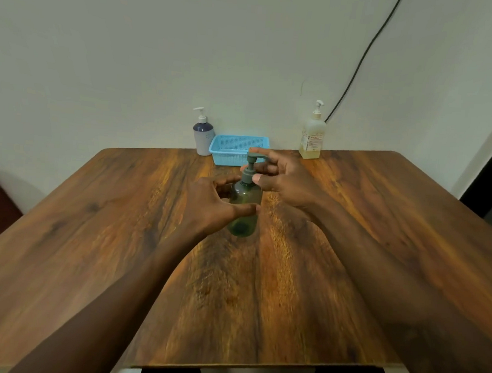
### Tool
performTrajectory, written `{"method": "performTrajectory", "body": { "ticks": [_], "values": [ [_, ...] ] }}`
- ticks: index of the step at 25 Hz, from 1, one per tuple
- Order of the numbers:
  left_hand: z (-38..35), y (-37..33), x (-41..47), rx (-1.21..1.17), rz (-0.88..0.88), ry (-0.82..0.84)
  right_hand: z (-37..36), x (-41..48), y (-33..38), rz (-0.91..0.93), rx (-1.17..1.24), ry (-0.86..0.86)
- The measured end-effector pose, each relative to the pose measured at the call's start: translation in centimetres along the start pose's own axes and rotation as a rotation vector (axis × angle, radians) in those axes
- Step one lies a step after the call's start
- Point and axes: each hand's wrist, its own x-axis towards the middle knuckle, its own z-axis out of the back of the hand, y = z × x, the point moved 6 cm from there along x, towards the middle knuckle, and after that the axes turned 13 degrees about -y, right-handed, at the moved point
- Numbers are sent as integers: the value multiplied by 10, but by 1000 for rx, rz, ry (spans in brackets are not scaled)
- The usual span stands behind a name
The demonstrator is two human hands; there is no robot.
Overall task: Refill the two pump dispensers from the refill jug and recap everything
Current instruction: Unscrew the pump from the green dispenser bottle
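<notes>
At frame centre, the green dispenser point(245, 203) stands upright, nozzle pointing right; the left hand point(209, 204) wraps its body, and the right hand point(282, 177) pinches its pump collar.

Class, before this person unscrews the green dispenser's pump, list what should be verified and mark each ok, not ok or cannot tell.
1. Green dispenser upright on the table: ok.
2. Left hand steadies its body: ok.
3. Right hand at the pump collar: ok.
4. Collar already loosened: cannot tell.
5. Refill source within reach: cannot tell; only two pump bottles stand at the far edge.
6. Blue basket clear of the hands: ok.
</notes>
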Motion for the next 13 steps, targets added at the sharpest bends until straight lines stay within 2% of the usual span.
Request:
{"method": "performTrajectory", "body": {
  "ticks": [2,5,7,11,13],
  "values": [
    [3,-3,-3,5,-24,-2,-2,-5,4,43,-125,2],
    [3,-9,-5,40,-42,-10,2,-9,13,163,-389,-231],
    [2,-13,-6,74,-63,-3,5,-10,16,206,-415,-300],
    [2,-13,-6,78,-69,36,5,-9,13,126,-138,-77],
    [-2,-9,-6,98,-54,77,6,-10,13,151,-207,-46]
  ]
}}
